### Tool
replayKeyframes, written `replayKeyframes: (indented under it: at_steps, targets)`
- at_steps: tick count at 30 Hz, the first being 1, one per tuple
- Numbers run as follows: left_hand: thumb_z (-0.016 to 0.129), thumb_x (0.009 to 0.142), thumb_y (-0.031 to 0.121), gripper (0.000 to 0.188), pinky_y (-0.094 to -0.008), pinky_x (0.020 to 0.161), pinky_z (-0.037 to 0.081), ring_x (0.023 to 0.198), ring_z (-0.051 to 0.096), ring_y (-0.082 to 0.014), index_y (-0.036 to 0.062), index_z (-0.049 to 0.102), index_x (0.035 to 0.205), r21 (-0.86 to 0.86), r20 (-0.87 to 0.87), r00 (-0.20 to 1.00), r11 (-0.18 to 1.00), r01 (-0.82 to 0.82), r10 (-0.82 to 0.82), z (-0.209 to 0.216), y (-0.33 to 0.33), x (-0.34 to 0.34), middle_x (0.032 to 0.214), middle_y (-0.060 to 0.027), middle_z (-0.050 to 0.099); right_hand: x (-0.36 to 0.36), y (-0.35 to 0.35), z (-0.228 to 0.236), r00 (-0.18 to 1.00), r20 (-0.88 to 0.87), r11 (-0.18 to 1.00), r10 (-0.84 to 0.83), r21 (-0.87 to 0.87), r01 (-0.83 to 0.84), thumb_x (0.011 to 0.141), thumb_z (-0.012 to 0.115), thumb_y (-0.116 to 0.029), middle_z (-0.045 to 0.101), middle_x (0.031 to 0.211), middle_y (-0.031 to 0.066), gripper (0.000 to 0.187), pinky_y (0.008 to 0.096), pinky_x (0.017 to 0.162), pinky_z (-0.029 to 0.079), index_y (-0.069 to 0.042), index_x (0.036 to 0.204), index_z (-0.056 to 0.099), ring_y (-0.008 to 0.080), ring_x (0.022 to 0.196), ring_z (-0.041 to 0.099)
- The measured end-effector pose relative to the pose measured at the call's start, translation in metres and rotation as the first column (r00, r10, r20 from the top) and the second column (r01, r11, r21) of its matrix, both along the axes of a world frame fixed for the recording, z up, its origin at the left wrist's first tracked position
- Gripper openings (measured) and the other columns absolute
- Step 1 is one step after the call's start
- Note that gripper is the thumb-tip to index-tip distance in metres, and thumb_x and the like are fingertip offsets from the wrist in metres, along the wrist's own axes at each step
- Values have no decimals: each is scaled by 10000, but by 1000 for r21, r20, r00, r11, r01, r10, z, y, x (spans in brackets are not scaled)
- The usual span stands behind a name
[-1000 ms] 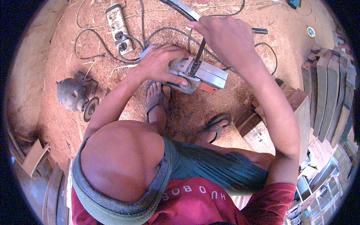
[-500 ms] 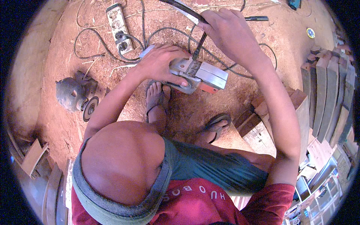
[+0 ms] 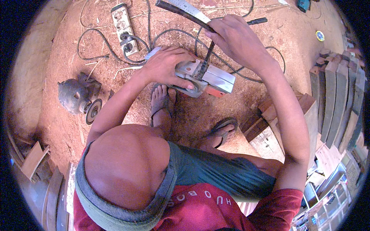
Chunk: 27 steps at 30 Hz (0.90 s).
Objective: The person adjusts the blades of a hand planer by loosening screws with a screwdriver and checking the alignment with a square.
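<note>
An electric hand planer (image 3: 219,77) lies upside down with its metal sole facing up. My left hand (image 3: 168,65) is closed around its left part, with the thumb on the near side. In my right hand (image 3: 236,36) is a black three-armed socket wrench (image 3: 181,15), gripped where its arms meet. One arm points down, and its tip sits in the slot across the planer's sole, at the cutter block (image 3: 199,73). Another arm sticks out to the upper left, the third to the right beyond my hand. My fingers partly hide the wrench's middle.
A power strip (image 3: 124,29) with plugged-in black cables lies at the upper left. A bench grinder-like motor with a disc (image 3: 93,111) stands to the left. My sandalled feet (image 3: 160,100) flank the work. Stacked wooden boards (image 3: 329,96) fill the right side.
My right hand has shifted slightly, and the wrench's lower tip has moved nearer to me along the planer's slot. The upper-left arm has swung lower. My left hand stays on the planer.
</note>
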<state>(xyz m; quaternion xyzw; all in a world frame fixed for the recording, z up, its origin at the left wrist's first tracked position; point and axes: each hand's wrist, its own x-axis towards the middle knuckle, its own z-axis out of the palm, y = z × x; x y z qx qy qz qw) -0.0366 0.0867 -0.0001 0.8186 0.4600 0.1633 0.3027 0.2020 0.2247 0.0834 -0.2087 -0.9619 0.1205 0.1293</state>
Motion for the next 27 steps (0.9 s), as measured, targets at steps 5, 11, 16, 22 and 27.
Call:
replayKeyframes:
  at_steps: [5, 11, 16, 22, 27]
  targets:
    - [852, 669, 708, 872, -472, 1015, 496, 1213, 649, -338, 79, 716, 1258, 37, 19, 1000, 999, -17, 17, -3, -3, -1, 1250, -113, 711, -1, -5, 11, 997, 66, 991, -48, -119, 55, 1035, 651, -257, 672, 976, 177, 249, 496, 1037, 482, -20, 1107, 674, 384, 1048, 645]
    - [846, 672, 718, 881, -476, 1009, 495, 1211, 648, -338, 86, 711, 1272, 43, 13, 1000, 999, -11, 10, 0, -2, 0, 1251, -115, 712, 5, -2, 1, 1000, 13, 995, -23, -98, 24, 1037, 653, -269, 693, 1024, 156, 265, 525, 1219, 392, -32, 1150, 686, 351, 1057, 673]
    - [845, 673, 717, 894, -484, 1022, 487, 1221, 645, -340, 94, 705, 1299, 6, -18, 1000, 1000, 3, -3, 4, -1, 0, 1268, -116, 709, 8, 4, -4, 1000, -9, 998, 24, -57, -24, 1043, 642, -297, 718, 1085, 135, 294, 521, 1231, 376, -37, 1173, 694, 339, 1100, 673]
    - [854, 664, 701, 900, -493, 1055, 472, 1245, 638, -338, 108, 701, 1324, -24, -23, 1000, 1000, 2, -2, 6, 0, 1, 1287, -112, 705, 10, 11, -6, 1000, 14, 998, 12, -61, -11, 1061, 613, -338, 729, 1106, 133, 330, 495, 1204, 405, -45, 1175, 713, 343, 1112, 674]
    - [861, 659, 676, 887, -490, 1078, 466, 1268, 627, -345, 129, 698, 1339, -5, -5, 1000, 1000, -2, 2, 1, 0, 1, 1308, -113, 698, 9, 10, -6, 999, -10, 978, -44, -204, 41, 1060, 623, -351, 731, 1098, 151, 355, 465, 1000, 540, -22, 1147, 723, 369, 1061, 685]
